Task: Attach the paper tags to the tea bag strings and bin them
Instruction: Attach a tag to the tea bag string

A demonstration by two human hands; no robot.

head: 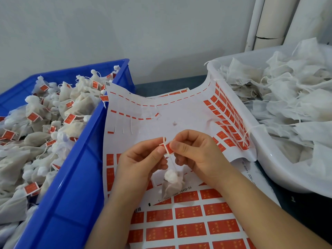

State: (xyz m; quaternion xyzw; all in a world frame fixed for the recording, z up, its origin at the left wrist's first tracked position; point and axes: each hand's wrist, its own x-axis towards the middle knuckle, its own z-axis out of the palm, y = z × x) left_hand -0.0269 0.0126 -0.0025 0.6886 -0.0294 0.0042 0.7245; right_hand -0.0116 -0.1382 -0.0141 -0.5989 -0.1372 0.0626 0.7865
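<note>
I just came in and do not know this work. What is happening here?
A person is fixing a red paper tag onto the string of a tea bag. The left hand and the right hand both pinch the tag, and the bag hangs below them over sheets of red tags. The blue bin at left holds tagged bags; the white tub at right holds untagged bags.

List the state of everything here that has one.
left hand: pinches the tag
right hand: pinches the tag
tag: on the string, between both hands
tea bag: gathered shut, hanging from the string
blue bin: heaped with tagged bags
white bin: full of untagged bags
top sheet: mostly peeled, edge curled up
lower sheet: full of tags
</note>
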